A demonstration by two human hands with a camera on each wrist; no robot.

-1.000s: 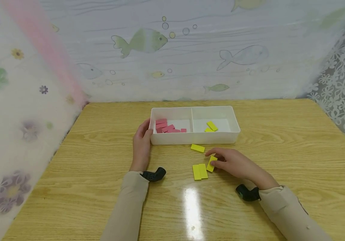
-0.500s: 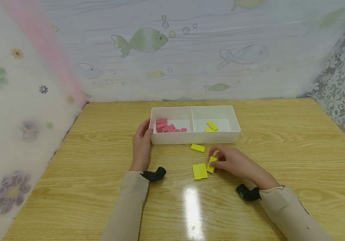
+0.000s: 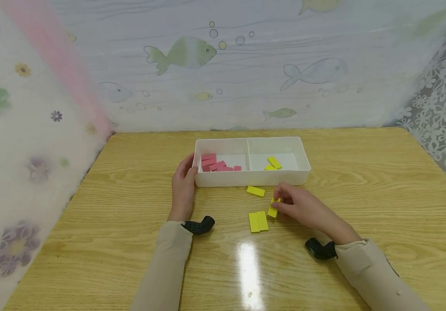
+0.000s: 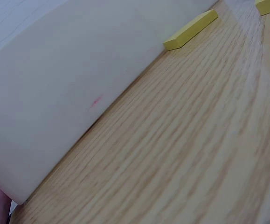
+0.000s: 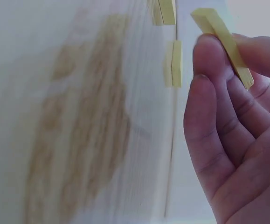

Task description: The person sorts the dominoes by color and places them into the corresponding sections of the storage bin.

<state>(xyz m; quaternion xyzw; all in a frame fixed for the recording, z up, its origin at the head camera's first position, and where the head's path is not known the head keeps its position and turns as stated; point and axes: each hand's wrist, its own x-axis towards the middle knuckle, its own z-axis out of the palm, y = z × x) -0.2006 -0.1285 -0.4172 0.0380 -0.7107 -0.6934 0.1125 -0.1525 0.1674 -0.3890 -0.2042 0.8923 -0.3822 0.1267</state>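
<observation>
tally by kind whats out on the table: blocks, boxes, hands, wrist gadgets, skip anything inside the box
Yellow blocks: 4 (3 lying on the table, 1 pinched in the right hand)
White box: 1
Hands, the right one and the left hand: 2
Black wrist gadgets: 2
Total: 9

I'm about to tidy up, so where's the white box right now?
In the head view, the white box stands centrally on the far half of the table, its left end gripped by the left hand, a yellow block just in front.
</observation>
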